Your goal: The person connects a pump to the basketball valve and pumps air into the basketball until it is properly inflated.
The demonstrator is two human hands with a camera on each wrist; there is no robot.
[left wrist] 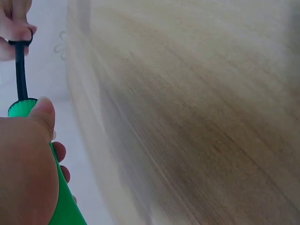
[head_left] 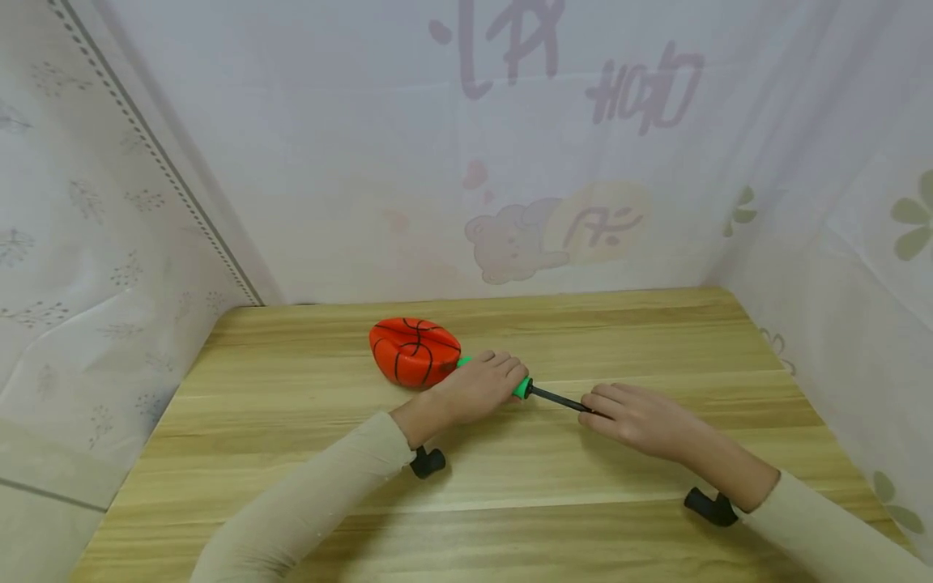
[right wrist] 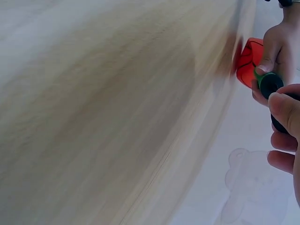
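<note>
A partly deflated orange-red ball (head_left: 411,356) with black basketball lines lies dented on the table, left of my hands. Against its right side is the end of a green hand pump (left wrist: 65,206). My left hand (head_left: 477,387) wraps round the green barrel, thumb along it in the left wrist view. From the barrel a black rod (head_left: 557,397) runs out to the right. At its far end my right hand (head_left: 637,417) grips the black pump handle (right wrist: 277,123), fingers curled round it. The join between pump and ball is mostly hidden by my left hand.
The wood-grain table (head_left: 568,526) reaches back to a pale printed cloth (head_left: 328,162) with a bear picture. More patterned cloth hangs along the left (head_left: 95,243) and right sides. Each wrist carries a small black camera mount.
</note>
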